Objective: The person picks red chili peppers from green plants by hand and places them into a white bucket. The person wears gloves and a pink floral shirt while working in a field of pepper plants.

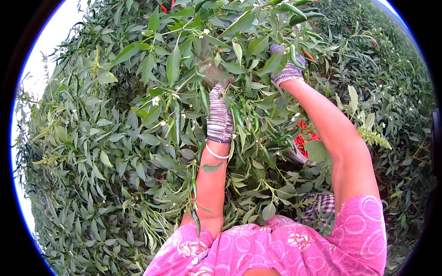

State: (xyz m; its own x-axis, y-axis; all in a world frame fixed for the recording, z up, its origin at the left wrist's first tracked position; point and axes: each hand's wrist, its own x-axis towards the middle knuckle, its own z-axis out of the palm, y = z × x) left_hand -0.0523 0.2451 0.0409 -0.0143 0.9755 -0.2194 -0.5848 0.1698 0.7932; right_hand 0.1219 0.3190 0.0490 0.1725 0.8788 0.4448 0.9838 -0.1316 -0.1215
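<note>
My left hand (221,112), in a knitted striped glove, reaches up into the chili plants at the centre; leaves and a blur hide its fingertips. Green chili peppers (238,115) hang just right of its wrist and others to its left. My right hand (288,65), gloved in a similar knit, is farther up and to the right, with its fingers largely behind leaves. A curved green chili (294,58) hangs in front of that glove, and an orange-red chili (308,55) is beside it. Whether either hand grips anything cannot be seen.
Below my right forearm, a light-coloured container (299,157) of red chilies (303,138) stands partly hidden among leaves. Dense chili plants (103,155) surround both arms. Checked cloth (321,205) shows near my right side. A flowering weed (373,136) rises right of my right arm.
</note>
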